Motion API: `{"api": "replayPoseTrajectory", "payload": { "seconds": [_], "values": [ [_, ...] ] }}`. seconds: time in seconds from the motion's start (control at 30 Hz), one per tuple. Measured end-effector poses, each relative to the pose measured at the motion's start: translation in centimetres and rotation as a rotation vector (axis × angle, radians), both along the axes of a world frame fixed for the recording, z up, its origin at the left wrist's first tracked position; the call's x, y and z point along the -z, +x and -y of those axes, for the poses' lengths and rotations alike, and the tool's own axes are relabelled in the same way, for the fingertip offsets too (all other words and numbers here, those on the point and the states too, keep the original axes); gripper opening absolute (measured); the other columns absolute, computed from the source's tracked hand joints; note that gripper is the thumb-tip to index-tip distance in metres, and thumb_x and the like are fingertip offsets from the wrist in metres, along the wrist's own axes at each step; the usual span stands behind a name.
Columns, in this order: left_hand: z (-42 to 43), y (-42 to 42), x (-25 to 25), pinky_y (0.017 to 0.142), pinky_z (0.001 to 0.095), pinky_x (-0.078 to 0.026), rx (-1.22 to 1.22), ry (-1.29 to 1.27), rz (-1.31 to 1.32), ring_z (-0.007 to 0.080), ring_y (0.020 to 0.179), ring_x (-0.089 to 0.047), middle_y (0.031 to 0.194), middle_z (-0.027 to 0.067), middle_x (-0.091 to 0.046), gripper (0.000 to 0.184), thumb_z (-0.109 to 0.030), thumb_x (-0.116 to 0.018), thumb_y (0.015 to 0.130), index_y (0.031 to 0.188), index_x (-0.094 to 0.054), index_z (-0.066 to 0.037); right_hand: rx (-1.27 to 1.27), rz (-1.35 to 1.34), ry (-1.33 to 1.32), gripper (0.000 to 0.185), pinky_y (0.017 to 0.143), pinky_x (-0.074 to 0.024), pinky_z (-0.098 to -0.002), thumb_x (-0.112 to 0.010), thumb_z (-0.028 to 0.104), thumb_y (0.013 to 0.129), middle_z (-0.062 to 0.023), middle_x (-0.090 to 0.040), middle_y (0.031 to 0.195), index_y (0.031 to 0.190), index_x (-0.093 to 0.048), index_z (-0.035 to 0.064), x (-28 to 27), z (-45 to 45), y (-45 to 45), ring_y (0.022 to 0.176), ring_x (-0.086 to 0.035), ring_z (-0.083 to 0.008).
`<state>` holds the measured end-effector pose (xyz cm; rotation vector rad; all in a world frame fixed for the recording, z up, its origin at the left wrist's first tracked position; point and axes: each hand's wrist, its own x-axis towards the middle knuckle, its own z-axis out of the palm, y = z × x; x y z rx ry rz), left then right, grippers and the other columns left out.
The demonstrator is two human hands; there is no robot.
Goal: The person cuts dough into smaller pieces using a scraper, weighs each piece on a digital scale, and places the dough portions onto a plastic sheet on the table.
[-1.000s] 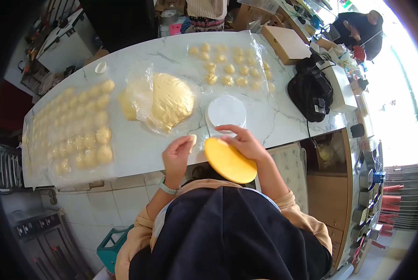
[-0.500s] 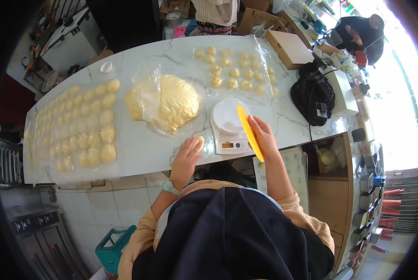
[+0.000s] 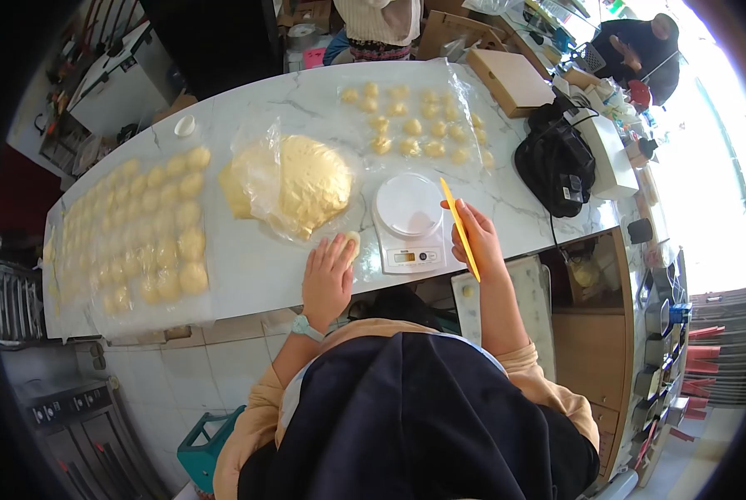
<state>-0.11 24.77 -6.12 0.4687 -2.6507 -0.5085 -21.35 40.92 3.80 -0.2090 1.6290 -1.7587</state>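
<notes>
In the head view, our left hand (image 3: 328,273), fingers nearly straight, touches a dough piece (image 3: 354,239) on the surface (image 3: 252,271) beside the scale (image 3: 410,208); we cannot tell if it grips. Our right hand (image 3: 478,240) closes on a scraper (image 3: 458,223).

Glare burns out the right; the bright table (image 3: 256,271) bows, corners perhaps blurred.

We're in a near-black apron (image 3: 390,408), soft creases running down it, pale blue edging (image 3: 286,390) showing at its upper sides. Tan sleeves (image 3: 548,387), loose, wrinkled, ending well short of the wrists. Pale mint wristband (image 3: 308,327), watch-like, left side. Left hand (image 3: 329,275), right hand (image 3: 478,242): bare.
</notes>
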Motion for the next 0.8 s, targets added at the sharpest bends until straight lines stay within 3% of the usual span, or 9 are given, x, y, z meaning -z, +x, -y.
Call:
{"api": "replayPoseTrajectory", "payload": {
  "seconds": [0.13, 0.23, 0.27, 0.3, 0.4, 0.43, 0.53, 0.8],
  "values": [
    [-0.4, -0.1, -0.3, 0.106, 0.0503, -0.026, -0.035, 0.059, -0.057, 0.038, 0.132, -0.031, 0.141, 0.0141, -0.037, 0.047, -0.02, -0.054, 0.089, 0.134, -0.044, -0.013, 0.108, 0.035, -0.056, 0.037, 0.033, -0.0215, -0.0205, -0.048, 0.038, 0.096, 0.0033, -0.035, 0.048, 0.108, -0.057, 0.0038, 0.9, -0.6, -1.1, 0.033, -0.025, -0.0051],
    [-0.1, -0.2, 0.4, 0.107, 0.0475, -0.027, -0.096, 0.262, -0.417, 0.0387, 0.133, -0.03, 0.14, 0.0169, -0.039, 0.045, -0.019, -0.053, 0.091, 0.133, -0.045, -0.009, 0.296, 0.045, -0.198, 0.037, 0.033, -0.0211, -0.0211, -0.049, 0.038, 0.096, 0.0029, -0.035, 0.047, 0.107, -0.056, 0.004, 3.0, -1.7, -3.1, 0.032, -0.026, -0.0061],
    [0.1, 0.0, 0.7, 0.106, 0.0463, -0.029, -0.103, 0.263, -0.392, 0.0385, 0.131, -0.033, 0.137, 0.0175, -0.041, 0.042, -0.018, -0.054, 0.091, 0.131, -0.047, -0.007, 0.368, 0.033, -0.255, 0.037, 0.033, -0.0208, -0.0214, -0.049, 0.038, 0.095, 0.0028, -0.035, 0.046, 0.107, -0.056, 0.0042, 4.3, -2.2, -3.9, 0.032, -0.026, -0.0065],
    [0.4, 0.2, 1.0, 0.104, 0.0452, -0.032, -0.11, 0.263, -0.367, 0.0383, 0.129, -0.036, 0.134, 0.0181, -0.044, 0.04, -0.017, -0.054, 0.09, 0.128, -0.049, -0.005, 0.387, -0.007, -0.237, 0.035, 0.037, -0.0294, -0.021, -0.049, 0.038, 0.095, 0.0022, -0.043, 0.053, 0.104, -0.057, 0.0048, 5.5, -3.1, -4.7, 0.039, -0.037, -0.006],
    [0.5, 0.4, 1.7, 0.099, 0.0417, -0.039, -0.1, 0.259, -0.334, 0.0365, 0.12, -0.046, 0.124, 0.0181, -0.052, 0.032, -0.013, -0.055, 0.089, 0.118, -0.055, 0.0, 0.67, -0.274, -0.142, 0.034, 0.047, -0.0387, -0.0204, -0.05, 0.038, 0.095, 0.0012, -0.052, 0.066, 0.1, -0.057, 0.0052, 10.7, -4.0, -7.2, 0.054, -0.048, -0.006],
    [0.5, 0.4, 1.7, 0.097, 0.0405, -0.041, -0.092, 0.256, -0.331, 0.0358, 0.117, -0.049, 0.12, 0.0178, -0.055, 0.029, -0.012, -0.055, 0.089, 0.115, -0.057, 0.001, 0.672, -0.306, -0.145, 0.031, 0.058, -0.0435, -0.0205, -0.05, 0.036, 0.096, 0.0007, -0.056, 0.077, 0.096, -0.057, 0.0053, 11.1, -4.5, -7.2, 0.067, -0.053, -0.0072],
    [0.2, 0.1, 1.6, 0.093, 0.0408, -0.044, -0.114, 0.222, -0.373, 0.0337, 0.11, -0.054, 0.113, 0.0162, -0.058, 0.024, -0.01, -0.056, 0.088, 0.109, -0.059, 0.001, 0.726, -0.351, -0.258, 0.035, 0.061, -0.0448, -0.0221, -0.051, 0.035, 0.096, -0.0029, -0.06, 0.083, 0.096, -0.058, 0.0013, 12.1, -4.6, -7.3, 0.071, -0.056, -0.0086],
    [0.0, 0.1, 1.2, 0.092, 0.0399, -0.044, -0.104, 0.227, -0.362, 0.0333, 0.107, -0.055, 0.113, 0.0164, -0.058, 0.025, -0.013, -0.057, 0.088, 0.109, -0.059, 0.001, 0.669, -0.493, -0.149, 0.035, 0.061, -0.0448, -0.0214, -0.051, 0.035, 0.096, -0.0028, -0.061, 0.078, 0.096, -0.057, 0.0006, 12.6, -4.4, -7.6, 0.069, -0.056, -0.0078]
  ]
}}
